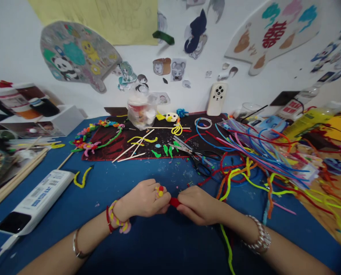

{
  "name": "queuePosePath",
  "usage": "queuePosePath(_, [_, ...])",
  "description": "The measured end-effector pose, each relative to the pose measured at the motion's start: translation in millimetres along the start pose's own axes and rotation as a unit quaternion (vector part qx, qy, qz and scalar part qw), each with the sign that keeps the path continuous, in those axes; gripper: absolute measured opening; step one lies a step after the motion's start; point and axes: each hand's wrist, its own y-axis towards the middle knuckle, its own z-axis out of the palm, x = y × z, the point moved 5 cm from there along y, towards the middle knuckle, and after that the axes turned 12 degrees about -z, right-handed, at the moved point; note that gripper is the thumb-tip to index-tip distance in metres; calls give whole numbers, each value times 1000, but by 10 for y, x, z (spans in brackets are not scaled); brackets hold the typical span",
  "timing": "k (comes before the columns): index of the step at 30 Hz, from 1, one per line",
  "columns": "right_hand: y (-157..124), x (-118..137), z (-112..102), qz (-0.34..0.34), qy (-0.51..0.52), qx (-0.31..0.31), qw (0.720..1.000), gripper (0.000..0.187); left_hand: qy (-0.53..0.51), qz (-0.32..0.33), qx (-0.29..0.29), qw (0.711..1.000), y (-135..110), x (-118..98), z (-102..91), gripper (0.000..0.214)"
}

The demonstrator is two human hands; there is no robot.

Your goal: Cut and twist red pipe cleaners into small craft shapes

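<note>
Between my two hands, low over the blue table, is a small piece of red pipe cleaner [174,202]. My left hand [147,196] is closed on its left end, and a red and yellow ring shows on a finger. From the other side my right hand [199,204] pinches the piece, fingers curled so that most of it is hidden. Just beyond lie scissors [197,154] with black handles and several small green pieces [166,150]. A yellow-green pipe cleaner [226,244] passes under my right wrist.
A tangle of colourful pipe cleaners [253,152] spreads at the right. White power bank [37,200] with a cable lies left, near wooden sticks. Behind, a dark mat [110,141] bears sticks and yellow bits; a phone [215,99] leans on the wall. Bottles [310,118] stand at far right.
</note>
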Motion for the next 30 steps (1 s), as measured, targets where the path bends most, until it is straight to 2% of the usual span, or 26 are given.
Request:
queuePosePath(5, [52,13,-1,48,100,-14,994,31,33,-2,-50,998,-2,-9,-75,18])
queuePosePath(9, [78,35,6,59,160,-11,985,29,42,-8,-79,996,-23,-11,-95,17])
queuePosePath(15, [56,19,23,70,262,-10,962,34,33,-42,-60,997,-24,15,-13,8])
queuePosePath(18, [54,-4,31,103,305,-17,947,38,47,-57,-47,996,-15,26,25,8])
queuePosePath(26, [70,-7,126,161,377,50,911,44,67,-52,-15,996,8,10,62,13])
queuePosePath(28, [63,-6,135,158,385,59,907,45,62,-52,-14,997,1,12,73,14])
queuePosePath(30, [57,-20,114,160,366,52,915,43,47,-64,-9,997,-1,27,79,15])
